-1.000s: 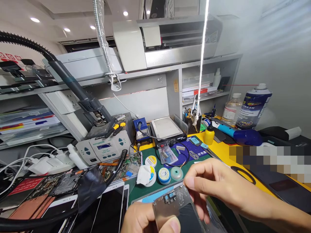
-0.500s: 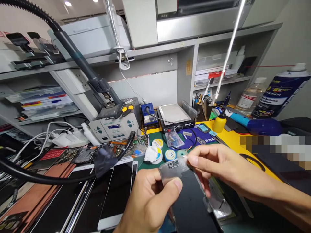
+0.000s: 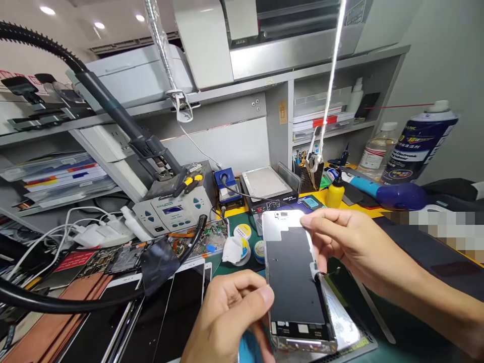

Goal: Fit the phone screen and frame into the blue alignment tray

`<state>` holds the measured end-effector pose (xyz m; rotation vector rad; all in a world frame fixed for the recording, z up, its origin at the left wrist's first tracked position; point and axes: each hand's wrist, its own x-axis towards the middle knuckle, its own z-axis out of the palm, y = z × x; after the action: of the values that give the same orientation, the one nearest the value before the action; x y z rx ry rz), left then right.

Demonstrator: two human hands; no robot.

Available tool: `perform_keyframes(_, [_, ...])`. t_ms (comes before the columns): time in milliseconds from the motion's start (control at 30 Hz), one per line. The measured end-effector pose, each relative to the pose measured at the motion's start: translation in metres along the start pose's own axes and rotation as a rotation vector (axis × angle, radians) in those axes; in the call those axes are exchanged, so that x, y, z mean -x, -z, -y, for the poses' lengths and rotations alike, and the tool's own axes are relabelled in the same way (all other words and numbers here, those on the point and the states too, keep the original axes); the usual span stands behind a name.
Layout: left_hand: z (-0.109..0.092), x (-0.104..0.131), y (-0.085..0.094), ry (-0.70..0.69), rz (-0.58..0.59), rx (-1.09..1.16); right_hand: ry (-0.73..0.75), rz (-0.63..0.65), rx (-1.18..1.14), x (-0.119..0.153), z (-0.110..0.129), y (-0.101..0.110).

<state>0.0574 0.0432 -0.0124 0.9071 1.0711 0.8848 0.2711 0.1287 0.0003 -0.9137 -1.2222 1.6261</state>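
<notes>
A phone screen (image 3: 293,275) is tilted up in front of me, its back facing me with a black sheet below a silver top plate. My right hand (image 3: 342,239) grips its upper right edge between thumb and fingers. At the lower left edge, my left hand (image 3: 236,312) is closed with the thumb against the screen's rim; its fingertips are partly hidden. Under the screen lies a shiny metal phone part (image 3: 346,322) on a mat, mostly covered. Something blue (image 3: 247,348) shows beneath my left hand.
Several phones (image 3: 179,297) lie to the left, crossed by a black hose (image 3: 94,305). Behind are round solder paste tins (image 3: 242,232), a rework station (image 3: 177,212) and a heating plate (image 3: 266,181). A yellow bottle (image 3: 335,191) and spray can (image 3: 418,143) stand at right.
The screen has turned more toward me, so its lower end with connectors now shows. My left hand has slid down its left edge, while my right hand keeps hold near the top.
</notes>
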Motion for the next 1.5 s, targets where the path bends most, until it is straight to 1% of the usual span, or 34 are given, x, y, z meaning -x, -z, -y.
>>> perform_keyframes(100, [-0.002,0.001,-0.002,0.018,-0.018,0.055,-0.038,0.001,-0.021,0.000,0.000,0.001])
perform_keyframes(200, [-0.004,0.001,-0.003,0.040,-0.023,0.132,-0.094,0.034,-0.052,0.001,0.003,0.000])
perform_keyframes(333, [-0.006,0.000,-0.003,0.056,0.008,0.203,-0.142,0.075,-0.106,0.000,0.006,-0.003])
perform_keyframes(500, [-0.007,-0.003,0.000,0.029,0.047,0.242,-0.133,0.049,-0.152,-0.003,0.005,-0.002])
perform_keyframes(700, [-0.009,-0.005,-0.001,0.002,0.013,0.229,-0.154,0.028,-0.207,-0.004,0.006,0.001])
perform_keyframes(800, [-0.011,-0.004,-0.005,-0.005,-0.022,0.207,-0.168,0.052,-0.223,-0.001,0.009,0.000])
perform_keyframes(900, [-0.009,-0.002,-0.006,-0.020,-0.089,0.175,-0.153,0.153,-0.188,0.003,0.011,-0.001])
perform_keyframes(1000, [-0.004,-0.001,-0.005,-0.108,-0.197,0.088,-0.129,0.251,-0.058,0.006,0.009,-0.003])
perform_keyframes(1100, [0.001,-0.002,-0.003,-0.217,-0.289,-0.015,-0.140,0.277,0.061,0.006,0.006,-0.003])
perform_keyframes(1200, [0.000,-0.001,-0.001,-0.289,-0.396,-0.081,-0.098,0.225,0.123,0.000,0.006,0.002])
perform_keyframes(1333, [-0.008,0.001,0.006,-0.380,-0.596,-0.049,0.043,0.054,0.245,-0.011,0.015,0.016])
perform_keyframes(1400, [-0.011,0.001,0.011,-0.388,-0.638,-0.032,0.114,-0.034,0.351,-0.017,0.018,0.023])
perform_keyframes(1500, [-0.013,0.001,0.015,-0.384,-0.621,-0.064,0.157,-0.097,0.487,-0.025,0.020,0.032])
